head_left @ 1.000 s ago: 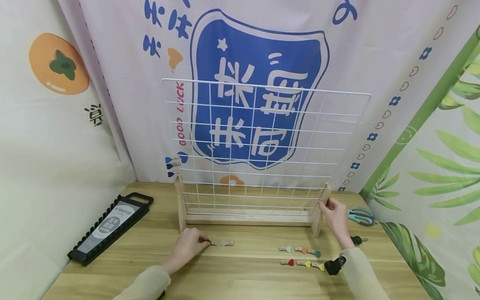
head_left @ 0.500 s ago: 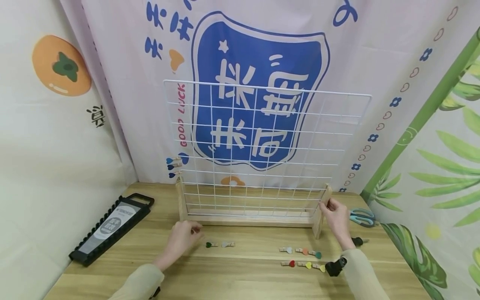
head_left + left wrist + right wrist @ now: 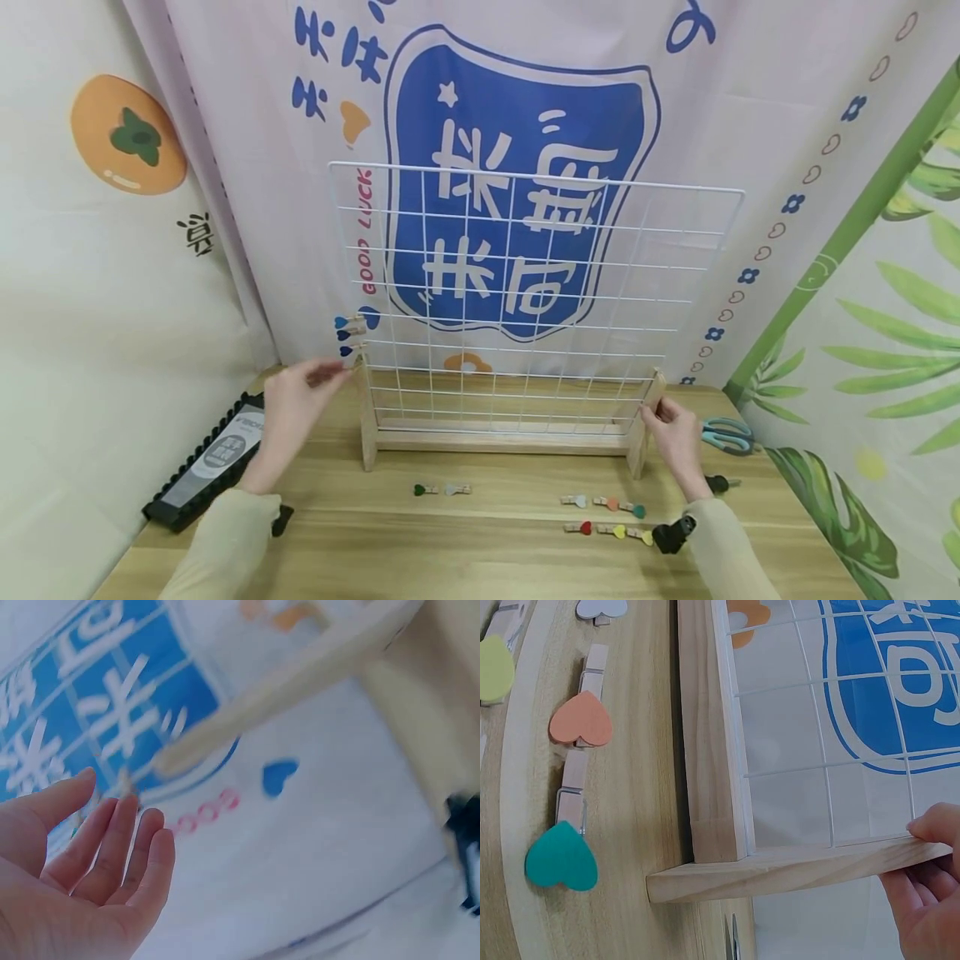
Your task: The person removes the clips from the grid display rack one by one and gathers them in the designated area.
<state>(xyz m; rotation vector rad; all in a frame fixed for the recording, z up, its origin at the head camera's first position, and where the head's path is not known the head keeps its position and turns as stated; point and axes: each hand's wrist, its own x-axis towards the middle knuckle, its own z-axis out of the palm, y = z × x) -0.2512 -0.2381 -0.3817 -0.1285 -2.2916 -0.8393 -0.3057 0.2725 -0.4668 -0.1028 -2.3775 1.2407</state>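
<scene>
A white wire grid (image 3: 510,268) stands upright in a wooden base (image 3: 502,440). My left hand (image 3: 296,408) is beside the top of the left wooden post (image 3: 367,417); in the left wrist view its loosely bent fingers (image 3: 154,862) hold nothing. Just above, several mini clothespins with blue hearts (image 3: 345,335) are clipped to the grid's left edge. My right hand (image 3: 677,437) pinches the right wooden post (image 3: 795,877) between thumb and fingers. On the table lie a green-heart clothespin (image 3: 424,490) and a pale grey-heart clothespin (image 3: 457,490).
Front right lie more mini clothespins: white (image 3: 576,501), orange (image 3: 582,721), teal (image 3: 562,855), red (image 3: 581,527) and two yellow ones (image 3: 617,531). Blue-handled scissors (image 3: 727,436) and a screwdriver (image 3: 720,483) lie right. A black wrench rack (image 3: 217,458) lies left.
My left hand has let go of the green-heart clothespin, leaving it on the table, and has moved up and left to the left post. The right hand keeps its grip on the right post.
</scene>
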